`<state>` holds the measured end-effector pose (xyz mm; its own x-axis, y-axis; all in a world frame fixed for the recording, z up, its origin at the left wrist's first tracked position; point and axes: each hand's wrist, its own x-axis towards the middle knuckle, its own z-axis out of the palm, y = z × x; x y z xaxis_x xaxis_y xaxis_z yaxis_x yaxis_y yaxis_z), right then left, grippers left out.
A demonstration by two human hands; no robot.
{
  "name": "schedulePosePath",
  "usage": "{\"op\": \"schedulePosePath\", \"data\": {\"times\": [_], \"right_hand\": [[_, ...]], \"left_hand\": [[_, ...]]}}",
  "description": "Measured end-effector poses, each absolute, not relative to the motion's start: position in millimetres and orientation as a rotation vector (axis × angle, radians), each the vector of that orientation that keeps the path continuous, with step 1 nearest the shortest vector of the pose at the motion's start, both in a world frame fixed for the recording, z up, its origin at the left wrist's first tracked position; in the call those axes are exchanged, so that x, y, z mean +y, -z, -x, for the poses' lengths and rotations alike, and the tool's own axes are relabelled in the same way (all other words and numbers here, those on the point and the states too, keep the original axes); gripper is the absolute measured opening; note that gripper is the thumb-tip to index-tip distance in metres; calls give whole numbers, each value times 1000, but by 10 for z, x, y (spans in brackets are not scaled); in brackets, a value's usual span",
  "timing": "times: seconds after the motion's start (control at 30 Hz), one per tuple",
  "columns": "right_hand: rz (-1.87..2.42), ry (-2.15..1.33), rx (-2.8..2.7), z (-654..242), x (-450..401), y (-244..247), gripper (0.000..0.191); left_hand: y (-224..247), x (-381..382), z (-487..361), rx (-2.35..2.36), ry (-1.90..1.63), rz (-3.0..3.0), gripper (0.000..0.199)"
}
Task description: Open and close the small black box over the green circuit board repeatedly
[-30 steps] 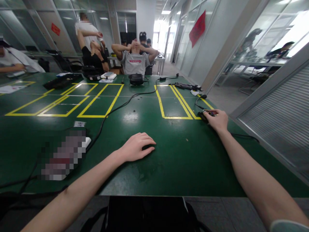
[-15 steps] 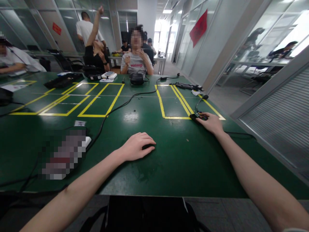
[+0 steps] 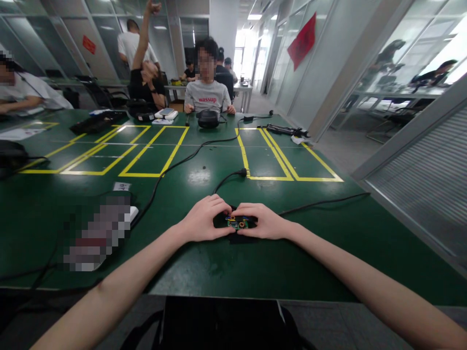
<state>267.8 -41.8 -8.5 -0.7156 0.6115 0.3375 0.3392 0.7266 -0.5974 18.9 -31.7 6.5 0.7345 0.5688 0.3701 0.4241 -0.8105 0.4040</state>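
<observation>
Head view: the right hand (image 3: 269, 222) holds the circuit board (image 3: 239, 223) between fingers and thumb — the left hand (image 3: 204, 219), half curled, adjoins the opposite end; its grip cannot be told. Beyond both — a black plug (image 3: 242, 172), on the green table (image 3: 292, 272).

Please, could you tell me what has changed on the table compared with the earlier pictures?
The right hand has brought the circuit board leftward and nearer the person, to the left hand, which now holds it too. The black plug moved left and nearer. The long cable and yellow tape stayed.
</observation>
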Motion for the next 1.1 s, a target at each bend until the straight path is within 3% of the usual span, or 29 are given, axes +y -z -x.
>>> {"op": "schedulePosePath", "data": {"times": [0.3, 0.67, 0.77, 1.1], "right_hand": [[753, -668, -2258, -2725, -404, 30, 24], [745, -661, -2283, -2710, -373, 87, 22], [839, -615, -2296, -2737, -345, 104, 20], [957, -451, -2332, -2808, -289, 80, 18]], "left_hand": [[-85, -314, -220, 803, -583, -2662, 42], [-18, -289, -174, 780, -626, -2578, 75], [-5, -270, -157, 746, -647, -2557, 70], [-14, -265, -166, 757, -721, -2558, 24]]}}
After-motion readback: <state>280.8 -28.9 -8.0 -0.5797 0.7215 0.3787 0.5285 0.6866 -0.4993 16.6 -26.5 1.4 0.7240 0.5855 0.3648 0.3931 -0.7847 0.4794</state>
